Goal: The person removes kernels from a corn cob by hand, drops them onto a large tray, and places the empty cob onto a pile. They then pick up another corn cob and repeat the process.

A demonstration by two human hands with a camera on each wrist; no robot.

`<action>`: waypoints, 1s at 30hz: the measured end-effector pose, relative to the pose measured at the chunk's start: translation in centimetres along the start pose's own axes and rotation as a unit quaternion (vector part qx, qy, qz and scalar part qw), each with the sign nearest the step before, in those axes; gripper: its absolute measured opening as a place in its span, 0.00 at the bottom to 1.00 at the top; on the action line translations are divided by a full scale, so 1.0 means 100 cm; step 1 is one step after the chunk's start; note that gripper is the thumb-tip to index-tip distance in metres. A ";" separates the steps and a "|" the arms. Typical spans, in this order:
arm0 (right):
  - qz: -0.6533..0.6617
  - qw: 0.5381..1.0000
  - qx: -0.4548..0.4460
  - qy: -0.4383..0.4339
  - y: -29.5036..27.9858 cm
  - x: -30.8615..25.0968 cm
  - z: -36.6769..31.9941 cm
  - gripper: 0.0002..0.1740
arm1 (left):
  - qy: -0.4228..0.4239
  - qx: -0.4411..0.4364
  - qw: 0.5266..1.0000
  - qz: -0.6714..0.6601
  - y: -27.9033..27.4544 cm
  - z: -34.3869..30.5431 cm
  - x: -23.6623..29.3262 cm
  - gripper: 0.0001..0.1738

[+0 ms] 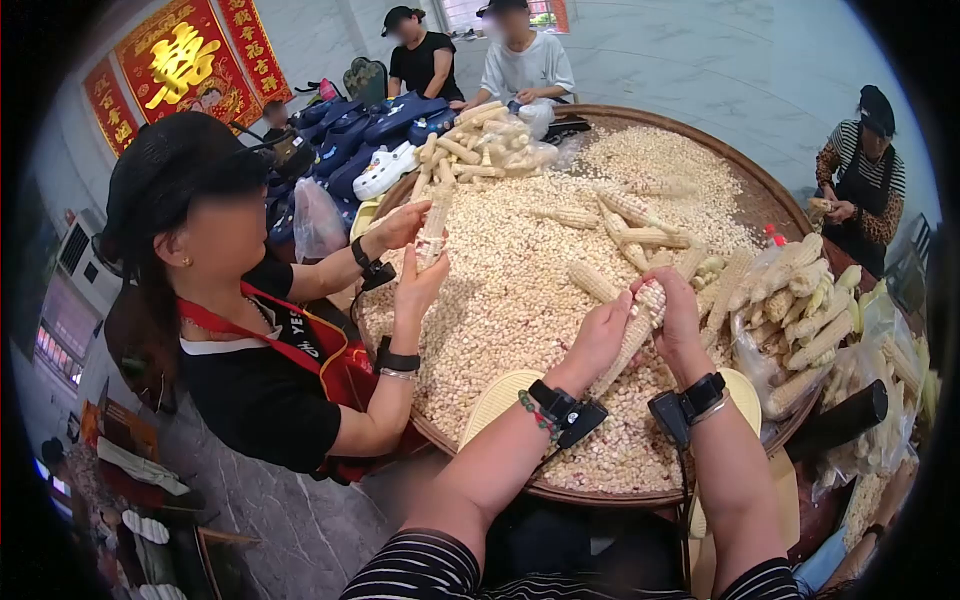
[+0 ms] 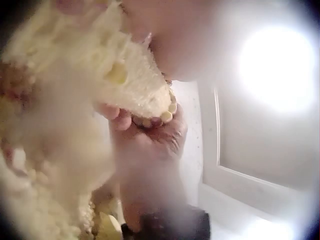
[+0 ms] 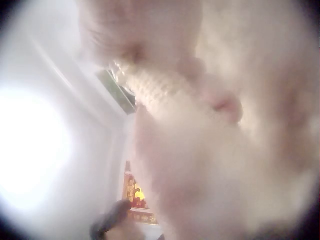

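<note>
Both my hands hold one corn cob (image 1: 636,335) low over the heap of loose kernels (image 1: 500,290). My left hand (image 1: 598,343) grips it from the left, its fingers bent round the cob. From the other side my right hand (image 1: 680,318) curls round the upper end. Much of the cob is stripped pale, as the cob (image 2: 137,90) shows in the left wrist view, with a row of whitish and purplish kernels (image 2: 166,117) along its edge by the right palm. In the right wrist view the cob (image 3: 157,95) is blurred, its pitted surface partly covered by fingers.
A large round tray (image 1: 765,175) contains the kernels. Several cobs (image 1: 630,225) lie just beyond my hands. Bagged corn (image 1: 800,310) is piled right; bare cobs (image 1: 480,145) are heaped at the back left. Beside me, a person (image 1: 250,340) holds another cob (image 1: 434,225). Other people sit farther off.
</note>
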State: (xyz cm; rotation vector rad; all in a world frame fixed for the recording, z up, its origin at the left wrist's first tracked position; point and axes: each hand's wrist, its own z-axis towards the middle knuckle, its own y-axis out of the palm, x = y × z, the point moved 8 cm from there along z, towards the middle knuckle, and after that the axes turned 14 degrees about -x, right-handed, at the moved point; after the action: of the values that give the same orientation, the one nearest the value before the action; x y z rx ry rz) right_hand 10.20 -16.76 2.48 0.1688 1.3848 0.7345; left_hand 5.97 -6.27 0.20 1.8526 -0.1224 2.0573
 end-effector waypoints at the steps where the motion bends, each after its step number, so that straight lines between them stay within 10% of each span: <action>1: -0.011 1.000 -0.002 0.000 0.000 0.000 -0.001 0.09 | -0.017 0.014 0.999 -0.048 -0.001 -0.001 -0.006 0.29; 15: -0.065 0.998 -0.015 0.022 -0.004 0.007 -0.001 0.09 | 0.045 -0.056 0.917 0.391 0.001 0.014 -0.021 0.38; 30: -0.042 0.999 -0.028 0.019 -0.010 0.008 0.003 0.10 | -0.026 -0.038 0.962 0.270 0.013 -0.003 0.019 0.22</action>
State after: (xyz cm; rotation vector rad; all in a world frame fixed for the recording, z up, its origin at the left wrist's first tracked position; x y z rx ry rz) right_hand 10.87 -16.99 1.42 0.0532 1.3972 0.7089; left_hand 5.08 -7.01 2.20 1.9814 -0.7898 2.2957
